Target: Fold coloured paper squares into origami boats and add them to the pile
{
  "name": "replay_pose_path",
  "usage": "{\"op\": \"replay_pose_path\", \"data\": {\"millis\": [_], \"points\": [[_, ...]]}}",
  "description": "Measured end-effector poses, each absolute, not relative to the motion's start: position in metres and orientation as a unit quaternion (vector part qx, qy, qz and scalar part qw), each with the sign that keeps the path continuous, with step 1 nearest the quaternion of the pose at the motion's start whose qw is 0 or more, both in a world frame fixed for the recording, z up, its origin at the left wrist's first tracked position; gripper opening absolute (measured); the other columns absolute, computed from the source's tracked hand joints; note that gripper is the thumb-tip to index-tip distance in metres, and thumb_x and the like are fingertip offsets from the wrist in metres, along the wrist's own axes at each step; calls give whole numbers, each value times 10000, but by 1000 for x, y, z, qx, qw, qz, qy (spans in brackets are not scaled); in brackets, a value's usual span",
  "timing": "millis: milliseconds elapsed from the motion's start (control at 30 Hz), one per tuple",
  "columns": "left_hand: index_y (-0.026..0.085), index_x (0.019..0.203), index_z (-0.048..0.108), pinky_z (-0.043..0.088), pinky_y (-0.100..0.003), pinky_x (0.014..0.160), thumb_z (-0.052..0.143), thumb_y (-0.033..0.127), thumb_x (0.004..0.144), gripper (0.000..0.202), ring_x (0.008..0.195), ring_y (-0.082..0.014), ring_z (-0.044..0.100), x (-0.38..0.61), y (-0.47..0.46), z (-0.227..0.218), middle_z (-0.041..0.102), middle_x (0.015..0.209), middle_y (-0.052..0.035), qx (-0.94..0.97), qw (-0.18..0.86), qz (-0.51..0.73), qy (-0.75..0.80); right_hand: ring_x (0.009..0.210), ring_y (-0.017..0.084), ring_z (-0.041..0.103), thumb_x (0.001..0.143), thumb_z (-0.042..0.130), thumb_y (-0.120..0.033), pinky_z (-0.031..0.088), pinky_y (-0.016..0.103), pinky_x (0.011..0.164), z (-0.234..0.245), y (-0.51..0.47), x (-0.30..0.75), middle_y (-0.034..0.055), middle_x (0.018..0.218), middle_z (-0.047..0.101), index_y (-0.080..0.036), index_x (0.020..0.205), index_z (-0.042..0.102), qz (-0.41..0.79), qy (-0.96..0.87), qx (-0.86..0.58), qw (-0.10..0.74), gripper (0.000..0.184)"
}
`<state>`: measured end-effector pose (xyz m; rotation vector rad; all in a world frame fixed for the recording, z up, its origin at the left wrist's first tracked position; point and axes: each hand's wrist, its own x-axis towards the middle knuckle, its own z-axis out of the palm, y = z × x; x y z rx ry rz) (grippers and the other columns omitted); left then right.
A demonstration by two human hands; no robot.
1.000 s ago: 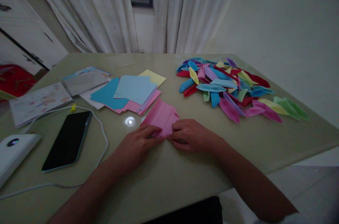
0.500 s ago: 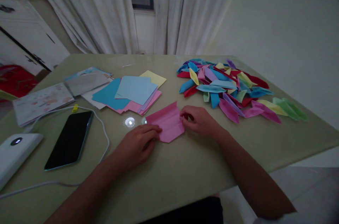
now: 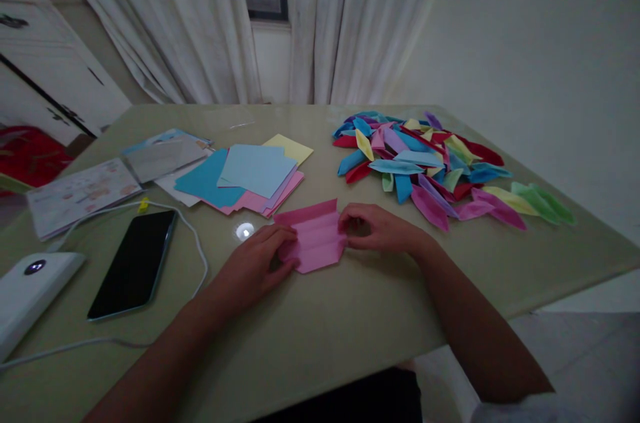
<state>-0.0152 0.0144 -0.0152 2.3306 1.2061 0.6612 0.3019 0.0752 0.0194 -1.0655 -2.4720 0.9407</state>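
A pink sheet of origami paper (image 3: 319, 236) lies on the table between my hands. Creases run across it, its far edge stands folded up, and its near corners are angled. My left hand (image 3: 265, 256) grips the left edge, thumb at the lower corner and fingers on top. At the right edge, my right hand (image 3: 373, 228) pinches the paper between curled fingers and thumb. Beyond it sits a fan of loose square papers (image 3: 257, 169) in blue, teal, pink and yellow. To the right spreads a heap of folded paper pieces (image 3: 415, 159) in many colours.
A black-screened phone (image 3: 133, 266) and a white power bank (image 3: 35, 289) lie at the left, with a white cable (image 3: 200, 249) looping around the phone. Printed booklets (image 3: 83, 196) and a clear plastic sleeve (image 3: 165, 156) rest behind them. Curtains (image 3: 200, 16) hang past the table's far edge.
The pink paper has turned a little so its edges lie more level. My left hand has shifted slightly left, thumb now at the lower corner. The right hand's fingers have moved along the right edge.
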Motion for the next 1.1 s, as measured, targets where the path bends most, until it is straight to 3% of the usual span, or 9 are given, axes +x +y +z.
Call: {"op": "replay_pose_path", "data": {"millis": [100,333,567,733,867,1100], "points": [[216,1261,700,560,-499,1088,712,311,982,295,1266,-299,686,-16,15,-14,729,1366,-125,846,213,230,432,868,187,620,859,882,-286,462,289,778,18,76,303,27,1001,684,-173,1027,704,320,-864,-368,128,270],[196,1288,694,561,-521,1090,698,320,994,319,1273,-308,673,-16,15,-14,712,1390,-138,851,206,218,432,905,196,624,957,805,-312,459,309,821,13,76,300,36,1016,666,-174,1007,689,318,-867,-360,133,188],[215,1279,712,561,-510,1101,711,317,984,312,1281,-307,671,-16,15,-16,716,1382,-132,855,189,227,425,883,202,612,956,799,-302,460,314,799,12,75,296,33,980,654,-180,971,668,294,-873,-368,127,180],[256,1331,738,534,-551,1102,684,341,1021,326,1325,-341,660,-16,11,-16,708,1458,-128,876,142,211,409,924,216,634,1009,701,-187,480,329,830,9,81,302,75,1019,656,-167,1000,727,231,-882,-384,147,34],[254,1346,726,551,-482,1019,557,229,1082,314,1196,-283,734,-15,9,-15,788,1333,-106,893,139,219,367,965,233,645,1035,650,-162,489,344,842,3,86,305,103,1042,669,-163,1053,787,171,-882,-405,169,138],[222,1380,700,542,-536,1046,459,-40,945,563,1330,-328,675,-22,16,-28,712,1476,-131,875,84,186,439,965,232,697,1040,702,-293,523,352,864,9,79,298,117,1101,715,-152,1169,818,193,-872,-421,158,224]]}}
